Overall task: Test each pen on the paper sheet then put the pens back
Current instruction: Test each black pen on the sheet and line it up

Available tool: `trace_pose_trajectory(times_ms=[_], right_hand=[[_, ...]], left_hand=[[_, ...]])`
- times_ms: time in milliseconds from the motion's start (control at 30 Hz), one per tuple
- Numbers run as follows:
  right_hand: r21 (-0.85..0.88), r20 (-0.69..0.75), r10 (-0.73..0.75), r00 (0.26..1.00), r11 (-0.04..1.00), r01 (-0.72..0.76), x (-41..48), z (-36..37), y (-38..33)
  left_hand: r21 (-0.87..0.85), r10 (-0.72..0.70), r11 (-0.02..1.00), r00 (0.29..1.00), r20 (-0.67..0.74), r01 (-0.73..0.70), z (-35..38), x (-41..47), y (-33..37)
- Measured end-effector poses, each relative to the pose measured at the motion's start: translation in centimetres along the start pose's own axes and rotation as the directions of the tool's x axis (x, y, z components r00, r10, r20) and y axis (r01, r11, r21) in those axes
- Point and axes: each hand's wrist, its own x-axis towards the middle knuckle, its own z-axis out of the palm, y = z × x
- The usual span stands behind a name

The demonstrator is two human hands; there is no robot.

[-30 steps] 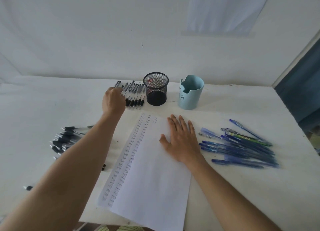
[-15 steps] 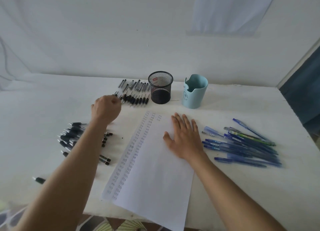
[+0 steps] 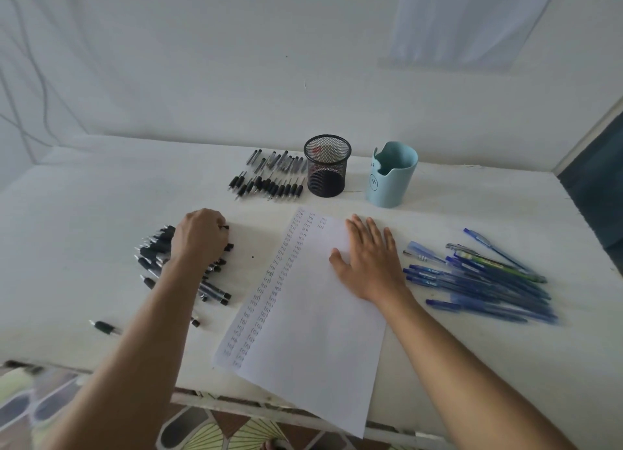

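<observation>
A white paper sheet (image 3: 313, 331) with columns of small test marks down its left side lies in the middle of the table. My right hand (image 3: 369, 264) rests flat on its upper right part, fingers spread. My left hand (image 3: 200, 235) is down on a loose pile of black pens (image 3: 153, 250) left of the sheet. Its fingers are curled, and the black end of a pen (image 3: 226, 227) sticks out at the fingertips. A tidy row of black pens (image 3: 269, 179) lies at the back, left of a black mesh cup (image 3: 327, 166).
A light blue cup (image 3: 391, 176) stands to the right of the mesh cup. A heap of blue pens (image 3: 478, 281) lies right of the sheet. One stray black pen (image 3: 104, 327) sits near the table's front left edge. The sheet overhangs the front edge.
My left hand has drawn back from the row of black pens by the mesh cup and come down on the left pile. The right hand has stayed flat on the sheet.
</observation>
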Motion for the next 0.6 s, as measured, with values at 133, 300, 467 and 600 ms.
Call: trace_pose_trajectory(times_ms=[133, 300, 467, 600], right_hand=[[0.001, 0.007, 0.001, 1.0, 1.0, -0.001, 0.1, 0.0, 0.0], [0.01, -0.004, 0.002, 1.0, 1.0, -0.002, 0.1, 0.1, 0.0], [0.004, -0.01, 0.0, 1.0, 1.0, 0.0, 0.0, 0.2, 0.0], [0.007, -0.007, 0.003, 1.0, 1.0, -0.003, 0.1, 0.2, 0.0]], left_hand=[[-0.072, 0.153, 0.985, 0.987, -0.05, -0.157, 0.2, 0.2, 0.7], [-0.173, 0.47, 0.816, 0.808, -0.355, -0.551, -0.1, -1.1, 3.8], [-0.386, 0.418, 0.68, 0.762, -0.495, -0.624, 0.0, -3.3, 7.7], [-0.77, 0.225, 0.487, 0.911, -0.345, -0.412, 0.3, -3.2, 10.2]])
